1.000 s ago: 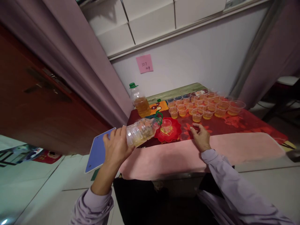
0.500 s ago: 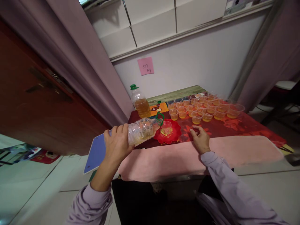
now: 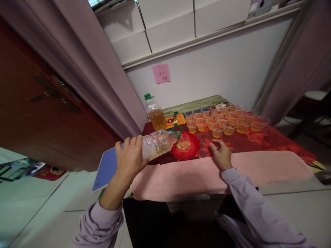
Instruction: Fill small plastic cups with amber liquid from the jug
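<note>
My left hand (image 3: 130,155) is wrapped round a clear plastic bottle (image 3: 159,142) that lies tilted in the air, a little pale yellow liquid along its lower side. The bottle's neck, with a green ring handle (image 3: 177,131), is at the rim of a clear plastic cup (image 3: 183,140). That cup stands on a red scalloped plate (image 3: 193,151). My right hand (image 3: 221,155) rests at the table's near edge, fingers loosely bent and apart, holding nothing. Beyond it stand several clear cups (image 3: 218,130) with amber liquid, in rows.
A large bottle (image 3: 157,119) of amber liquid with a green cap stands at the back left. A loose green cap (image 3: 176,113) lies near an orange printed patch (image 3: 176,120). Pink cloth (image 3: 178,181) covers the front edge. A blue board (image 3: 104,168) sits left, below my left hand.
Almost nothing differs. The bottle stays tilted at the cup in my left hand, and my right hand keeps its place; the whole view has shifted very slightly.
</note>
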`<state>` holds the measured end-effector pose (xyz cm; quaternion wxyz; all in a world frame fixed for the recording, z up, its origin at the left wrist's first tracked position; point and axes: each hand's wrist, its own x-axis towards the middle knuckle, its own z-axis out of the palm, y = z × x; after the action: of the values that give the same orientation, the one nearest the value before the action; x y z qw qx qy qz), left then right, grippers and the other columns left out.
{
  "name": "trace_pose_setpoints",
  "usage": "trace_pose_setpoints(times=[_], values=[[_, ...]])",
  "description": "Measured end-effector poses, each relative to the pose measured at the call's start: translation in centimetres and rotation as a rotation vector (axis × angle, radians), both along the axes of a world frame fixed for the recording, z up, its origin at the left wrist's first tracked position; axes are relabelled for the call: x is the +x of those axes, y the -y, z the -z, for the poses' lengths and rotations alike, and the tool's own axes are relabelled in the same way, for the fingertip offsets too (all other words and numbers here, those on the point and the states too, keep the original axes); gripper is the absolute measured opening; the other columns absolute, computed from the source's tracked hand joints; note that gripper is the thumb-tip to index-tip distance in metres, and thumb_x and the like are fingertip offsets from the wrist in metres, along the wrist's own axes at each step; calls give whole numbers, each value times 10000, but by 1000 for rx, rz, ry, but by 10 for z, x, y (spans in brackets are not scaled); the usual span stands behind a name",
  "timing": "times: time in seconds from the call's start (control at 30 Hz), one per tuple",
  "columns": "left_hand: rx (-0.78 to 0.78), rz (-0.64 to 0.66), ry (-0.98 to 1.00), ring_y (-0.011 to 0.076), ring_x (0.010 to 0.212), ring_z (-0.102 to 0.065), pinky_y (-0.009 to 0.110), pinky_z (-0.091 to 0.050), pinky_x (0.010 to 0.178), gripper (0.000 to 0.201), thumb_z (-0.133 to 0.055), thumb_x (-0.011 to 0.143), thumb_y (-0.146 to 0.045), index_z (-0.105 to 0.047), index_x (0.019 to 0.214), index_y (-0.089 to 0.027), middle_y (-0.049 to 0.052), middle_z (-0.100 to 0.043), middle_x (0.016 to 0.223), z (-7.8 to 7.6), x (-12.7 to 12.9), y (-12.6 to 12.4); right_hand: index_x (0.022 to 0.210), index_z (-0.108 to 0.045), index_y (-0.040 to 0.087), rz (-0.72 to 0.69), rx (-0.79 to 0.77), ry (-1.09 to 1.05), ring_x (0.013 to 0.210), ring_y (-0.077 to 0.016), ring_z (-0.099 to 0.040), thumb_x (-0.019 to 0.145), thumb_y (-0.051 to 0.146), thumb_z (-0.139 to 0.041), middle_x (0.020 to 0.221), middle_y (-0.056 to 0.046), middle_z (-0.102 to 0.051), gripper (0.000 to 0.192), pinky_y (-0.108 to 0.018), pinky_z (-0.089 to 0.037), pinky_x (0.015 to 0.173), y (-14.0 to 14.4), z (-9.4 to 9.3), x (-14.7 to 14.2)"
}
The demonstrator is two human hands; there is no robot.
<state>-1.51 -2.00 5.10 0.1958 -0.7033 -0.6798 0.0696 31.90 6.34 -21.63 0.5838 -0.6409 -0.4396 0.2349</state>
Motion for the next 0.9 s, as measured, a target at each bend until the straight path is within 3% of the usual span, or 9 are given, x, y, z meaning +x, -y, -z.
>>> trace_pose_setpoints(times=[0.53, 0.9], values=[[-19, -15, -14, 454, 1395, -595, 640, -410, 1168, 760, -817, 855, -308, -556, 1541, -109, 238, -696, 1497, -4, 3, 1, 1174, -803, 143, 14, 7, -4, 771, -291, -707, 838, 827, -649, 965, -161, -828, 778, -482, -584, 836, 1, -2, -1], [-4, -9, 9, 461, 1393, -601, 648, -411, 1173, 767, -840, 823, -286, -574, 1529, -152, 231, -711, 1473, -7, 5, 2, 1190, -803, 144, 11, 8, -1, 743, -267, -687, 849, 779, -655, 917, -135, -811, 736, -449, -568, 802, 0, 2, 1]])
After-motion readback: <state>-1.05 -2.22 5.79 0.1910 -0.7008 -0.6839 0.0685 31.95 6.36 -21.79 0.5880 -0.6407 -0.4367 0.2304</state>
